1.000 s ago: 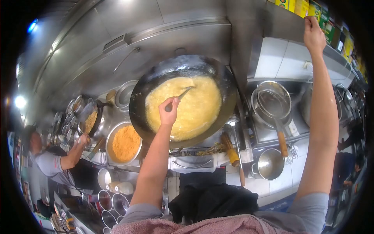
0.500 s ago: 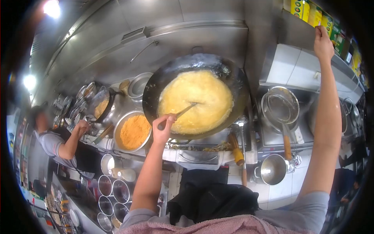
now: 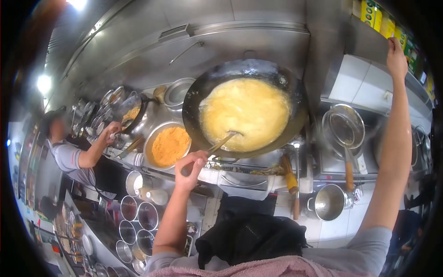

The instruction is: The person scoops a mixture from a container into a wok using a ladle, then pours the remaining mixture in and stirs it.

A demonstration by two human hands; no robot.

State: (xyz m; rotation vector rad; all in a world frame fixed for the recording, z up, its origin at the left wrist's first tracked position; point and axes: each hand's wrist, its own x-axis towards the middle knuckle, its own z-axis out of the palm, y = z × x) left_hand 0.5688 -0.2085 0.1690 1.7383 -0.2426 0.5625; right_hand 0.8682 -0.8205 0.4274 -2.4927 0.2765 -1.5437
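Yellow, bubbling liquid (image 3: 247, 113) fills much of a large black wok (image 3: 194, 113) in front of me. My left hand (image 3: 191, 170) is closed around the handle of a ladle (image 3: 217, 147). The ladle's head lies under the liquid at the wok's near side. My right hand (image 3: 397, 59) is raised at the upper right, fingers drawn together beside a shelf of yellow boxes (image 3: 371, 17). Whether those fingers grip anything cannot be made out. Left of the wok stands a metal bowl (image 3: 148, 150) of orange, crumbly food (image 3: 169, 146).
A strainer (image 3: 344, 127) with a wooden handle rests on the stove at right. Below it is a metal pot (image 3: 328, 203). A brush (image 3: 288, 173) hangs at the stove's front edge. At left another person (image 3: 87, 157) works with a pan (image 3: 134, 117). Several metal containers (image 3: 129, 207) stand lower left.
My left hand has drawn the ladle toward me, from the middle of the liquid to the wok's near side. The camera view has shifted slightly. My right hand stays raised by the shelf.
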